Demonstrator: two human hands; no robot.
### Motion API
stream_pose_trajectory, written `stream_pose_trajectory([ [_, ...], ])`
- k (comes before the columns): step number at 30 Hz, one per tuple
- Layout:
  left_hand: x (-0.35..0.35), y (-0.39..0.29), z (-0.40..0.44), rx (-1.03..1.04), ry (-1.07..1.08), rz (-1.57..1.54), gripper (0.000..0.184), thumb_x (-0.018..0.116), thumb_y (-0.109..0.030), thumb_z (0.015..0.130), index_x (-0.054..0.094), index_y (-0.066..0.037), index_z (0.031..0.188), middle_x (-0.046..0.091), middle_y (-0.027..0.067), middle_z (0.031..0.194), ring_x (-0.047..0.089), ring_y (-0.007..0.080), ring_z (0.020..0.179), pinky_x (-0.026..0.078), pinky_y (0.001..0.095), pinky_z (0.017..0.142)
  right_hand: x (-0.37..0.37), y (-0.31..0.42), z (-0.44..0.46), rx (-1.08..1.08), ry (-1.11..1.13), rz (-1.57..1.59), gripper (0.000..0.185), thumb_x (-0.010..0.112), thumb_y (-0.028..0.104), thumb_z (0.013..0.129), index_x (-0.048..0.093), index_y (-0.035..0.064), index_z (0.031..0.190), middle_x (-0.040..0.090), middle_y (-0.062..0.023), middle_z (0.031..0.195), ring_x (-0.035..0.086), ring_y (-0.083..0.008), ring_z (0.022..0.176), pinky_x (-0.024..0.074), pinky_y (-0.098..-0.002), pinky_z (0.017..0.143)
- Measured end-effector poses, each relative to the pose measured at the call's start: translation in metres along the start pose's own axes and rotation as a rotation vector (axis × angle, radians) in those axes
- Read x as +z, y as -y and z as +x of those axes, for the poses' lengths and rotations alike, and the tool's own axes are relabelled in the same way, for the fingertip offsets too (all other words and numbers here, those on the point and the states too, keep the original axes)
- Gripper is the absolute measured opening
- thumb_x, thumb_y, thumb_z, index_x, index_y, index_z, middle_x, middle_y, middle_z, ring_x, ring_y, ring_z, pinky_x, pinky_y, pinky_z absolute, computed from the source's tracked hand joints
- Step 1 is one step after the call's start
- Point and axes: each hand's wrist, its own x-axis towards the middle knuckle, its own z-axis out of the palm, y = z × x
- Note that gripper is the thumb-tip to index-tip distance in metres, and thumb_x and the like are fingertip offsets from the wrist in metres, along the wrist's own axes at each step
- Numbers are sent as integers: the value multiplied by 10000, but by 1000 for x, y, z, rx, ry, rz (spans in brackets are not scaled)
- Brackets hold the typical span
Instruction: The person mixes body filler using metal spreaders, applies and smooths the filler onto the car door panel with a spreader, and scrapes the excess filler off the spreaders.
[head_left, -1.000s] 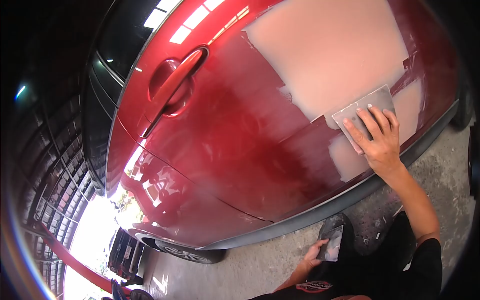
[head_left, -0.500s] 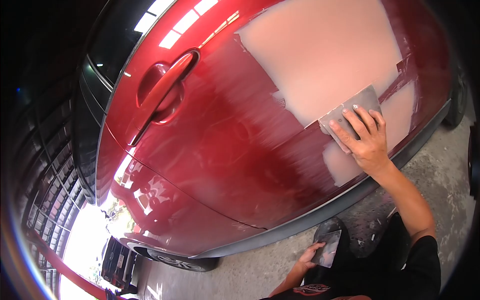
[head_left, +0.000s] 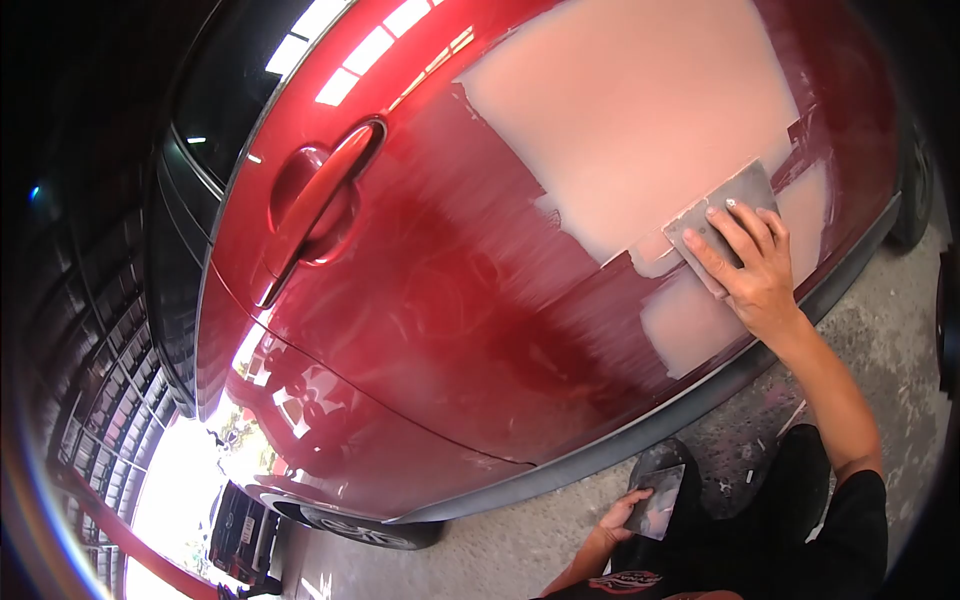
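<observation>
My right hand (head_left: 755,265) presses a flat grey spreader plate (head_left: 738,205) against the lower part of a red car door (head_left: 440,270), fingers spread over the plate. The plate lies across the bottom edge of a large pale pink filler patch (head_left: 630,110). A smaller pink patch (head_left: 690,325) shows below and beside it. Low in the view, my left hand (head_left: 622,515) holds a thin flat plate (head_left: 657,502) smeared with pinkish material, near my knee.
The door handle (head_left: 325,200) is at the left of the door. A dark sill (head_left: 600,450) runs along the car's bottom above the concrete floor (head_left: 480,535). A wheel (head_left: 370,530) and another vehicle (head_left: 240,530) stand lower left.
My right hand and its plate have shifted slightly right along the door since half a second ago, uncovering a bit of pink filler at the plate's left. My left hand has hardly moved.
</observation>
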Motion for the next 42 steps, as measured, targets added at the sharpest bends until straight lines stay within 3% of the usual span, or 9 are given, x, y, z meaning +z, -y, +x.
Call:
stream_pose_trajectory([
  [8, -9, 1, 5, 2, -7, 39, 350, 550, -179, 881, 486, -44, 1198, 610, 118, 1042, 624, 226, 896, 526, 370, 783, -16, -30, -7, 35, 3, 5, 452, 679, 147, 689, 631, 206, 1134, 530, -67, 1204, 473, -268, 1134, 343, -450, 945],
  [12, -6, -1, 4, -15, -14, 48, 346, 544, -172, 883, 486, -39, 1197, 607, 121, 1052, 622, 227, 907, 526, 370, 781, 1, -41, -11, 13, -27, -18, 437, 647, 155, 686, 639, 229, 1117, 542, -27, 1164, 495, -234, 1088, 354, -428, 928],
  [30, 2, 1, 1, 28, -42, 62, 338, 553, -195, 877, 507, -38, 1172, 610, 142, 1042, 627, 257, 904, 529, 408, 782, -6, -54, -14, 15, -8, -3, 409, 641, 165, 709, 639, 217, 1115, 537, -32, 1154, 489, -243, 1095, 358, -435, 936],
  [42, 3, 0, 3, 9, -46, 74, 380, 540, -204, 884, 494, 12, 1194, 607, 150, 1068, 629, 251, 916, 532, 375, 790, -2, -90, -20, 10, -53, -39, 388, 638, 177, 728, 639, 204, 1115, 540, -33, 1167, 495, -248, 1088, 358, -434, 939],
])
